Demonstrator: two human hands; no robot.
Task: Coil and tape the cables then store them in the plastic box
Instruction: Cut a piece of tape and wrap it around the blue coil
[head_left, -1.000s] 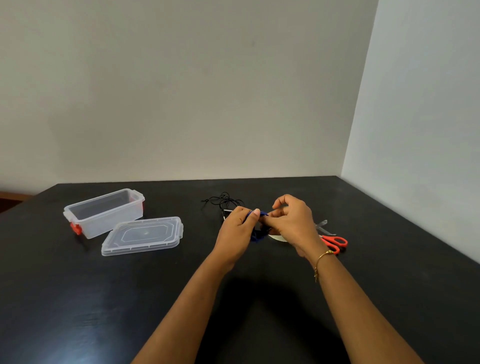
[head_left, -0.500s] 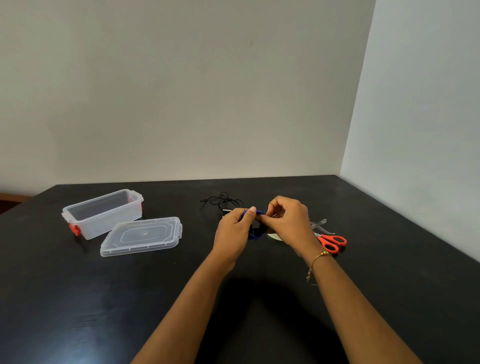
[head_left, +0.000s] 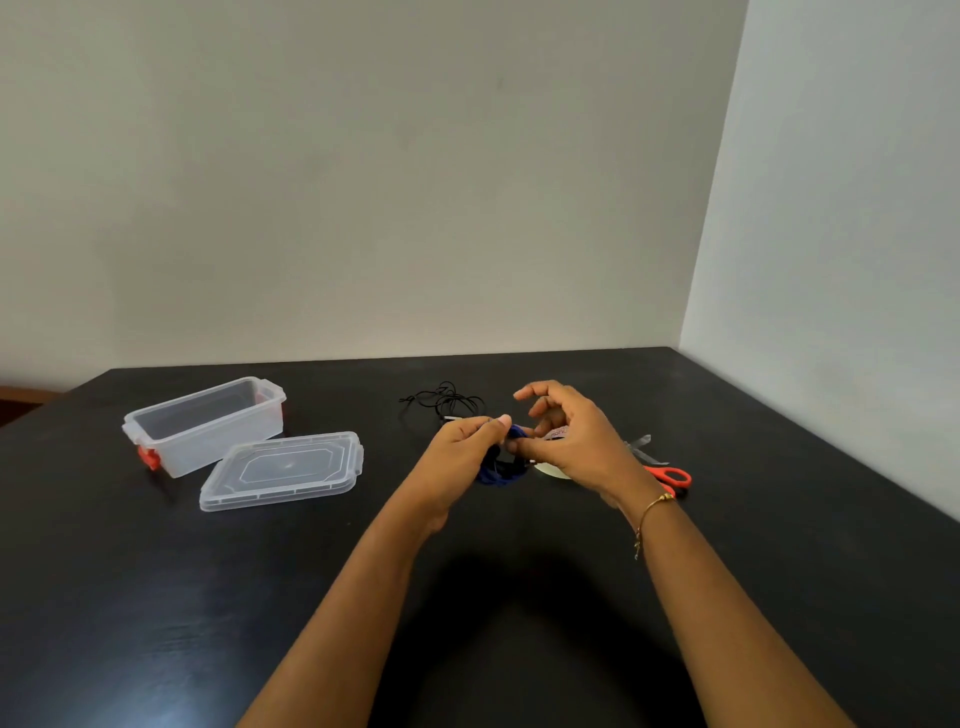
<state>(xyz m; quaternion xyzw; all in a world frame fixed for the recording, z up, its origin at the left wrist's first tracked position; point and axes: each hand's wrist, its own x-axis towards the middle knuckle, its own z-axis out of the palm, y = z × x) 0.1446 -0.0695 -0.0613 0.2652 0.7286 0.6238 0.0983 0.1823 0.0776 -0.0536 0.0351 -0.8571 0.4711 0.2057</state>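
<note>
**Blue coil held over table centre; taping step in hand**

Landmark: plastic box (head_left: 205, 426), open, standing toward the table's far-left part.

Hands. Left hand (head_left: 457, 457) has fingers curled round the blue cable (head_left: 501, 467), which is bunched into a small coil and lifted just off the table (head_left: 156, 597), well to the right of the box. Right hand (head_left: 571, 441) is at the coil's right side: lower fingers appear to pinch at the coil, index finger raised and loosely spread. Whether a strip of tape lies between those fingers cannot be told; too small.

Why so held (judgement): the left grip keeps the loops from springing apart, freeing the right hand to wrap or press tape. Tape roll (head_left: 553, 467) sits directly beneath the right hand, mostly hidden, so tape is within reach without releasing the coil.

Other items. Black cable (head_left: 447, 402) lies loose and uncoiled, right of the box and just beyond the hands. Scissors (head_left: 667, 470), orange handles, are farthest right of the box, past the roll. Lid (head_left: 283, 470) lies flat, touching or just beside the box's near-right wall; I cannot tell which.

Room. Box mouth is unobstructed. Bare table runs between lid and hands, giving a direct leftward path. Table's right edge meets the side wall, beyond the scissors.
</note>
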